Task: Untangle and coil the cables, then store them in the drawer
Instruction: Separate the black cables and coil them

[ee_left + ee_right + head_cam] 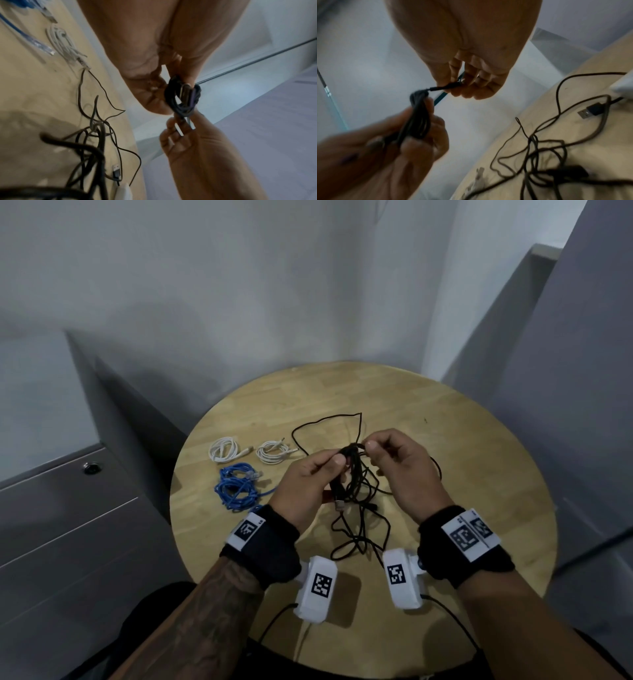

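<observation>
Up above the round table (445, 440), the left hand (305, 491) grips a bundled black cable (349, 455) while the right hand (400, 470) pinches its plug end (448, 86). Two white coils (224, 449) and a blue coil (236, 486) lie left; wrist tags carry only square codes.

Left hand (301, 487) and right hand (404, 474) bare, no gloves. Black wristband (263, 546) on left wrist, white tag with black square code on it. Black wristband (469, 546) on right wrist, white tag with two codes. White camera box (317, 589) under left wrist, white camera box (402, 578) under right wrist, each coded, thin black lead trailing. Left forearm tattoo (212, 618), dark.
</observation>
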{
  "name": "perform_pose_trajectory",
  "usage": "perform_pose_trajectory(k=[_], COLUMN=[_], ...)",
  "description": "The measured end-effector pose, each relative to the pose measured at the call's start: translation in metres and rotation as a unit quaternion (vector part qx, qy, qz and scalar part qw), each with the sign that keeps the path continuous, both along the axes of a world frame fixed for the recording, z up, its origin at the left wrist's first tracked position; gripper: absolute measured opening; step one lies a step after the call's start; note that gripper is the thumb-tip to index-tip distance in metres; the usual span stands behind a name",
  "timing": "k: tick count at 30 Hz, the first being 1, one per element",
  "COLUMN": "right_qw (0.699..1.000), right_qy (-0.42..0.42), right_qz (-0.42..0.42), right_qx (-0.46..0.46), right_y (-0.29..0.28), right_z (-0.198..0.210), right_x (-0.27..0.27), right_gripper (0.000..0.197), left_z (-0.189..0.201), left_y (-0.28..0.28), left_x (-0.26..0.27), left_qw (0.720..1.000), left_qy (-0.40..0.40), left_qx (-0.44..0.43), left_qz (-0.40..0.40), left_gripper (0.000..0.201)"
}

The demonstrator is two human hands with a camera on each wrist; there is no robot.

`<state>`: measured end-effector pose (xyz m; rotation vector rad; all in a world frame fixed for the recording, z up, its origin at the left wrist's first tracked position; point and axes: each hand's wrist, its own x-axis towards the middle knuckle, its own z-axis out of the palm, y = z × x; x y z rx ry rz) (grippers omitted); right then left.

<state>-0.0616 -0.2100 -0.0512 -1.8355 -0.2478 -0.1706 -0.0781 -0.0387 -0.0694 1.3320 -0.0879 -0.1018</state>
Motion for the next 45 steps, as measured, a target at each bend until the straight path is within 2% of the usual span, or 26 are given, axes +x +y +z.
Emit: perform_pose_trajectory(k=[3, 7, 10, 13, 15, 18, 22, 25, 29, 31, 34, 35, 37, 39, 41, 42, 43, 44, 45], right_qw=[0.997, 0.974, 0.969, 0.979, 0.979, 0.970, 0.949, 0.969, 0.992, 0.997, 0.989, 0.985, 0.980, 0.983, 0.990, 0.991, 0.992, 0.994, 0.994], right_qy=[0.064, 0.177, 0.201, 0.171, 0.167, 0.184, 0.220, 0.200, 0.116, 0.068, 0.015, 0.010, 0.011, 0.038, 0.091, 0.099, 0.094, 0.082, 0.071], right_qz=[-0.005, -0.003, 0.007, -0.013, -0.001, 0.049, 0.093, 0.097, 0.049, 0.042, 0.051, 0.057, 0.066, 0.069, 0.075, 0.078, 0.075, 0.071, 0.068], right_qx=[0.042, 0.139, 0.144, 0.111, 0.118, 0.152, 0.207, 0.110, 0.027, -0.023, -0.141, -0.163, -0.186, -0.166, -0.081, -0.042, -0.027, -0.028, -0.041], right_y=[0.014, 0.024, 0.026, 0.027, 0.024, 0.019, 0.018, 0.017, 0.017, 0.017, 0.015, 0.014, 0.012, 0.011, 0.013, 0.015, 0.016, 0.017, 0.018], right_z=[-0.008, -0.009, -0.007, -0.007, -0.004, 0.002, 0.005, 0.004, 0.001, -0.001, -0.002, -0.003, -0.004, -0.006, -0.005, -0.005, -0.004, -0.002, -0.001], right_x=[-0.007, -0.013, -0.016, -0.014, -0.012, -0.009, -0.010, -0.013, -0.009, -0.007, -0.008, -0.008, -0.004, 0.000, 0.002, 0.003, 0.003, 0.002, 0.002], right_gripper=[0.015, 0.024, 0.030, 0.023, 0.016, 0.013, 0.014, 0.033, 0.018, 0.017, 0.024, 0.026, 0.026, 0.019, 0.013, 0.013, 0.013, 0.014, 0.015], left_z=[-0.001, -0.007, -0.014, -0.012, -0.008, 0.000, 0.004, 0.001, 0.001, 0.004, 0.003, 0.002, 0.001, 0.003, 0.007, 0.009, 0.010, 0.011, 0.011], left_y=[-0.004, -0.003, -0.001, 0.002, 0.005, 0.010, 0.013, 0.012, 0.010, 0.011, 0.011, 0.011, 0.013, 0.014, 0.017, 0.018, 0.019, 0.021, 0.022], left_x=[-0.001, 0.002, 0.005, 0.008, 0.009, 0.010, 0.012, 0.013, 0.016, 0.016, 0.015, 0.014, 0.014, 0.013, 0.010, 0.009, 0.009, 0.009, 0.009], left_qw=[0.999, 0.979, 0.962, 0.955, 0.937, 0.906, 0.878, 0.861, 0.844, 0.836, 0.848, 0.861, 0.904, 0.956, 0.980, 0.982, 0.975, 0.957, 0.927], left_qy=[-0.027, -0.106, -0.145, -0.154, -0.187, -0.233, -0.256, -0.275, -0.295, -0.286, -0.237, -0.218, -0.157, -0.046, 0.039, 0.038, 0.005, -0.050, -0.107], left_qx=[0.016, 0.134, 0.195, 0.234, 0.286, 0.352, 0.404, 0.427, 0.441, 0.460, 0.468, 0.457, 0.396, 0.289, 0.191, 0.181, 0.214, 0.277, 0.351], left_qz=[0.038, 0.107, 0.125, 0.099, 0.067, 0.024, 0.005, 0.028, 0.079, 0.090, 0.069, 0.055, 0.034, 0.030, 0.030, 0.041, 0.057, 0.071, 0.076], left_gripper=[0.018, 0.019, 0.018, 0.017, 0.023, 0.036, 0.034, 0.035, 0.027, 0.022, 0.018, 0.016, 0.015, 0.018, 0.019, 0.017, 0.014, 0.012, 0.011])
